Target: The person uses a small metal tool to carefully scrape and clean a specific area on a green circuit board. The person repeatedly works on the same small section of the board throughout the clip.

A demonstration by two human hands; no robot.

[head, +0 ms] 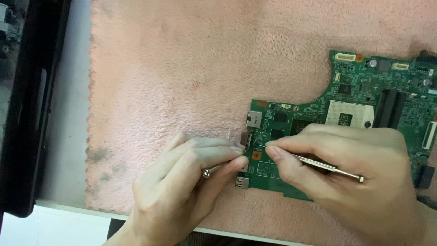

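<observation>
A green circuit board (364, 114) is lying on a pink towel (191, 77), right of centre. The right hand (355, 177) is pinching thin metal tweezers (325, 166) against the board's left edge. The left hand (182, 187) is gripping a small silver tool (210, 171) beside it.

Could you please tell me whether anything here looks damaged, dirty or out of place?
The pink fleecy cloth under the green circuit board carries dark grey smudges near its lower left edge. Nothing else stands out.

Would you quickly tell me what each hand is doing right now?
Left hand: closed, pinching a small metal tool at the circuit board's edge.
Right hand: closed, holding thin metal tweezers tip-down on the board.
</observation>
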